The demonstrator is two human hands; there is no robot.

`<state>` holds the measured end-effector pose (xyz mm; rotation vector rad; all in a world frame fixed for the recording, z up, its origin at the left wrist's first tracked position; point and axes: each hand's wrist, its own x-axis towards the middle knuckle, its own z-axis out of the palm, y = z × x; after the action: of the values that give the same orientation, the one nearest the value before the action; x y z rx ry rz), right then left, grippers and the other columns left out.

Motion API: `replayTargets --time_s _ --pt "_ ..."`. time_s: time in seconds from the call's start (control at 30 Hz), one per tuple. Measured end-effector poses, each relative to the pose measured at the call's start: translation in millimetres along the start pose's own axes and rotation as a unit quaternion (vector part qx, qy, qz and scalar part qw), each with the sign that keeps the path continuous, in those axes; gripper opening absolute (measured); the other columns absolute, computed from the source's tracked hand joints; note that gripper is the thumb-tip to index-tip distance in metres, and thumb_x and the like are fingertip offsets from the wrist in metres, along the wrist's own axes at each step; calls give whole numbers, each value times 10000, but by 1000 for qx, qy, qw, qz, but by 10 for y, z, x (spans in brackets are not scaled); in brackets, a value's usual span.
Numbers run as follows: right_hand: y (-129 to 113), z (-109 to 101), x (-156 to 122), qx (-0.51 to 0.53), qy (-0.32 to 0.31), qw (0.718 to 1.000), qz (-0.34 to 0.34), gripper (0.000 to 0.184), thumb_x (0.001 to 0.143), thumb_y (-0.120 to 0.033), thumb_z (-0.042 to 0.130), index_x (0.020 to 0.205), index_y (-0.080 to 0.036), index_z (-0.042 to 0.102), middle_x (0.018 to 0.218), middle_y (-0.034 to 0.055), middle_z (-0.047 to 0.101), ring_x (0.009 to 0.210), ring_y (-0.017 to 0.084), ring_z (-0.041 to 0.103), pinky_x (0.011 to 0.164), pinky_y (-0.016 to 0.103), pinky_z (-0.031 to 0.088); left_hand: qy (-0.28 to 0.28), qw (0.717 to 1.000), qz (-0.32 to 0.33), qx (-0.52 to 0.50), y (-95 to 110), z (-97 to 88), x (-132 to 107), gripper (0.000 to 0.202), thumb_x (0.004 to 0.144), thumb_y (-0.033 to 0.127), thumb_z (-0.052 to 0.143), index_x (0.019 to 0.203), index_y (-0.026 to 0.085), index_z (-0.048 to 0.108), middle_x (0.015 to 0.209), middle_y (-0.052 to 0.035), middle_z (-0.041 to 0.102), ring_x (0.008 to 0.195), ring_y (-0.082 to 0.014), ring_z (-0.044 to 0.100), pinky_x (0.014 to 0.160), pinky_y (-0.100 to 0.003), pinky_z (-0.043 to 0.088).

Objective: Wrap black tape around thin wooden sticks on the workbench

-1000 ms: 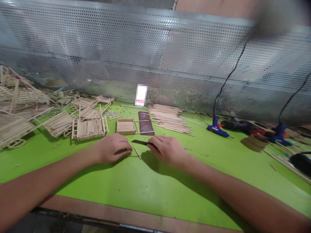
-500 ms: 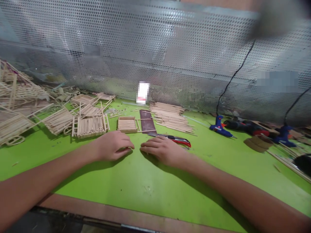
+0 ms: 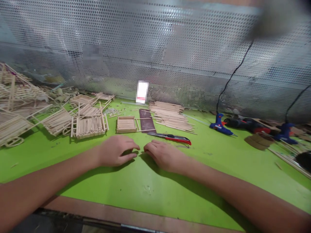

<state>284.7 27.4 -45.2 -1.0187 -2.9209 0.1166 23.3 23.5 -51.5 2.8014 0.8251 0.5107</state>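
Note:
Both my hands rest on the green mat [image 3: 150, 187] with their fingertips almost touching. My left hand [image 3: 116, 150] is curled, palm down, thumb tucked under. My right hand [image 3: 162, 154] lies beside it with its fingers bent and pressed together. Whatever sits under the fingertips is hidden. A red utility knife [image 3: 172, 138] lies free on the mat just beyond my right hand, blade pointing left. Behind the hands sit a small stick frame [image 3: 125, 124] and a dark brown sheet [image 3: 146, 120].
A pile of loose wooden sticks [image 3: 170, 116] lies at the back centre. Stick-built panels and carts [image 3: 88, 126] crowd the left side. Two blue glue guns [image 3: 220, 127] [image 3: 285, 133] with black cords lie at the right. A perforated metal screen [image 3: 170, 64] closes off the back.
My right hand laid the utility knife down on the mat and came back toward my left hand. The two hands have since closed together over the spot where a short stick lay.

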Motion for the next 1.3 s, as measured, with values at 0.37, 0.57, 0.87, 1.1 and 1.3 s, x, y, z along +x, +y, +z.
replayTargets --time_s 0.37,0.57,0.87,1.1,1.3 --pt "-26 -8 33 -78 -19 994 -75 126 1041 -150 524 1072 -137 646 928 64 675 867 208 582 752 323 430 -13 997 56 43 87 71 2 303 1052 251 500 1246 196 726 1101 -91 735 901 -223 681 777 -346 520" --pt "-57 -96 39 -108 -67 989 -79 141 1024 -131 536 1092 -118 658 912 78 679 861 222 587 755 337 442 -12 997 52 51 101 75 12 289 1042 244 519 1244 191 719 1098 -98 721 919 -225 675 784 -346 519" --pt "-102 -143 87 -73 -108 991 -35 214 1014 -96 517 1154 -126 676 939 104 706 903 221 647 780 313 460 -21 996 46 73 195 77 29 297 1020 236 512 1199 150 732 1055 -94 721 897 -233 666 793 -362 511" --pt "-63 -80 73 -64 -94 993 -28 198 1028 -123 496 1117 -129 672 935 102 700 883 219 643 768 315 448 -18 996 32 76 231 103 47 320 999 220 496 1197 153 739 1043 -91 728 884 -223 665 794 -359 515" --pt "-7 -81 -23 15 -34 999 9 263 1105 -303 434 1004 -159 630 935 72 681 810 188 617 727 313 434 -2 998 22 54 224 147 58 350 988 222 517 1264 182 729 1030 -74 726 867 -226 656 766 -367 507"
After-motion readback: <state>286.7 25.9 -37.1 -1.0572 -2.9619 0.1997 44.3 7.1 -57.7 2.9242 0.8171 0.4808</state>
